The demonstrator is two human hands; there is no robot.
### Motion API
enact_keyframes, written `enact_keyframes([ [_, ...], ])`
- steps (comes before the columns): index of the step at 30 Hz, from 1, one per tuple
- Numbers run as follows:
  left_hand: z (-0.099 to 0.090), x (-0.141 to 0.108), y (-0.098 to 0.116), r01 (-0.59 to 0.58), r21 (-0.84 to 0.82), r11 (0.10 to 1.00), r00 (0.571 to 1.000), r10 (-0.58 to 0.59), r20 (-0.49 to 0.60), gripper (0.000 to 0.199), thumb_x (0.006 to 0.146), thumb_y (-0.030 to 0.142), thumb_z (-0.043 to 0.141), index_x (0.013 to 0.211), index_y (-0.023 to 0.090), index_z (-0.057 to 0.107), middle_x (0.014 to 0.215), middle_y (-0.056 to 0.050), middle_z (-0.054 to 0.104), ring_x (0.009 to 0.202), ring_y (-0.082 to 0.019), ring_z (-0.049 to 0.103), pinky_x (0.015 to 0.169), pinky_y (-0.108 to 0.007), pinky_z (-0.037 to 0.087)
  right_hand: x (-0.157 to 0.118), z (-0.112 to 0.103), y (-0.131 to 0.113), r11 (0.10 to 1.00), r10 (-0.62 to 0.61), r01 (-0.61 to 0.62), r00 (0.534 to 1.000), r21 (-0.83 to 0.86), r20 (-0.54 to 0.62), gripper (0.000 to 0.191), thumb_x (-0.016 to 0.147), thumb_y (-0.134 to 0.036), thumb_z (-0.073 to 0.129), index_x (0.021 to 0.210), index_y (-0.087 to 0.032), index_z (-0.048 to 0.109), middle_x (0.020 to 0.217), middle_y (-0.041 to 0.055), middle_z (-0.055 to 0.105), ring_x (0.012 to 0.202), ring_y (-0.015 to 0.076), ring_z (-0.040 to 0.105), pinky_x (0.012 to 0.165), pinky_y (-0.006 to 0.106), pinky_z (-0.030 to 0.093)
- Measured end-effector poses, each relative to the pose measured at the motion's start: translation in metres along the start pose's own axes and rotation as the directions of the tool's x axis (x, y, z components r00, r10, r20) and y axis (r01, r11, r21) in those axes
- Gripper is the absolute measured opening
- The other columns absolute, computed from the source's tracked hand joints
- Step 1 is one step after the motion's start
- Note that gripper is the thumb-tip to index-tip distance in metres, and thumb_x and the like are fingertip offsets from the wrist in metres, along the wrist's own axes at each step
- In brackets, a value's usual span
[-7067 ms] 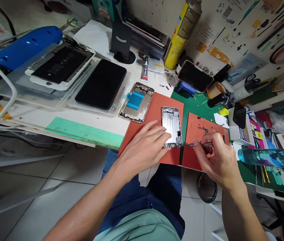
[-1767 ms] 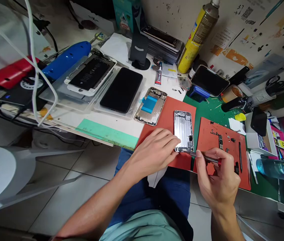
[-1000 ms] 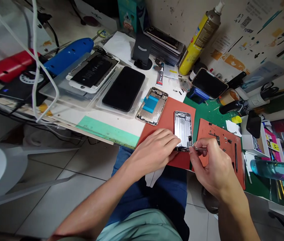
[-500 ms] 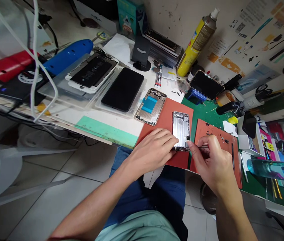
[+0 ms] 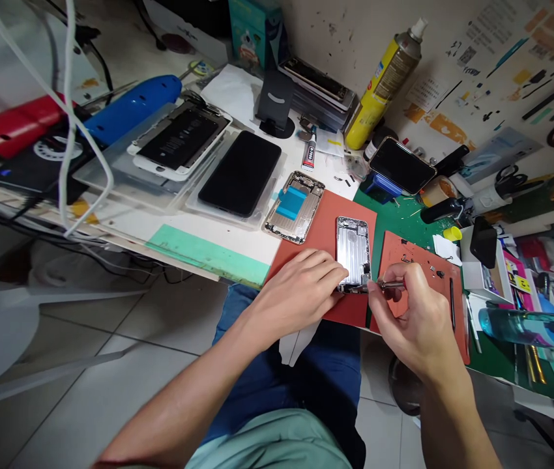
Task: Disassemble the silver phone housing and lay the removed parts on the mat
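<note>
A silver phone housing [image 5: 352,251], opened and without its screen, lies on a red-brown mat [image 5: 326,212] at the desk's front edge. The fingers of my left hand [image 5: 306,283] hold its lower left side against the mat. In my right hand [image 5: 411,309] a slim screwdriver [image 5: 393,284] is pinched between thumb and fingers, pointing left at the housing's bottom end. Whether its tip touches a screw is too small to tell. A second phone housing [image 5: 294,208], with a blue sticker inside, rests up and left of the first.
Small parts lie on another red-brown mat [image 5: 418,267] at the right. A black phone [image 5: 240,172] and a white-framed screen with battery [image 5: 182,140] are at the left. A yellow spray can [image 5: 384,85] stands behind; a blue bottle [image 5: 531,329] lies far right.
My right hand's thumb has drawn back slightly, so more of the screwdriver and of the housing's lower right corner shows. My left hand has stayed in place.
</note>
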State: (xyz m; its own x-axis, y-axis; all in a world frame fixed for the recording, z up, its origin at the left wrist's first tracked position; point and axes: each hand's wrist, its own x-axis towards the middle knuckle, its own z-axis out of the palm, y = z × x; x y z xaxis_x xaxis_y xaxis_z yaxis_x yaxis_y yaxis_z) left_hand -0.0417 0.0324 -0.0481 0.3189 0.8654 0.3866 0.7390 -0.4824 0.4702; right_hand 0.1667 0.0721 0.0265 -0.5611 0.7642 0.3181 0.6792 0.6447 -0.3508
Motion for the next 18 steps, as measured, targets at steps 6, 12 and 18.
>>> enact_keyframes([
  [6,-0.0007,-0.0002,0.0003,0.001,-0.005,1.0,1.0,-0.001,0.004,0.015,0.1,0.013,0.059,0.114,0.018,0.063,0.106,-0.006,0.071,0.108,-0.026,0.062,0.1,-0.043,0.05,-0.0009,0.0,-0.0012,0.999,0.029,-0.029,0.999,0.012,-0.015,0.017,0.102,-0.022,0.065,0.099,-0.025,0.048,0.079,-0.0057,0.056,0.057,0.008,0.055,0.049,0.02,0.042],
  [12,-0.001,0.0002,0.0004,0.001,-0.003,1.0,1.0,-0.001,0.002,0.016,0.1,0.013,0.06,0.115,0.017,0.064,0.107,-0.006,0.071,0.109,-0.026,0.062,0.101,-0.043,0.05,-0.0012,0.0005,-0.0009,1.0,0.017,-0.016,0.999,0.021,-0.045,0.019,0.102,-0.022,0.066,0.098,-0.025,0.048,0.073,-0.0082,0.052,0.052,0.0069,0.048,0.048,0.02,0.04],
  [18,-0.0006,-0.0002,0.0,0.003,-0.017,1.0,1.0,-0.003,0.002,0.018,0.099,0.012,0.06,0.116,0.018,0.064,0.108,-0.006,0.072,0.11,-0.026,0.062,0.102,-0.043,0.05,-0.0023,0.0011,0.0015,1.0,0.007,-0.007,0.997,-0.005,-0.076,0.018,0.102,-0.024,0.068,0.098,-0.025,0.05,0.072,-0.0079,0.052,0.051,0.0072,0.047,0.047,0.02,0.038],
])
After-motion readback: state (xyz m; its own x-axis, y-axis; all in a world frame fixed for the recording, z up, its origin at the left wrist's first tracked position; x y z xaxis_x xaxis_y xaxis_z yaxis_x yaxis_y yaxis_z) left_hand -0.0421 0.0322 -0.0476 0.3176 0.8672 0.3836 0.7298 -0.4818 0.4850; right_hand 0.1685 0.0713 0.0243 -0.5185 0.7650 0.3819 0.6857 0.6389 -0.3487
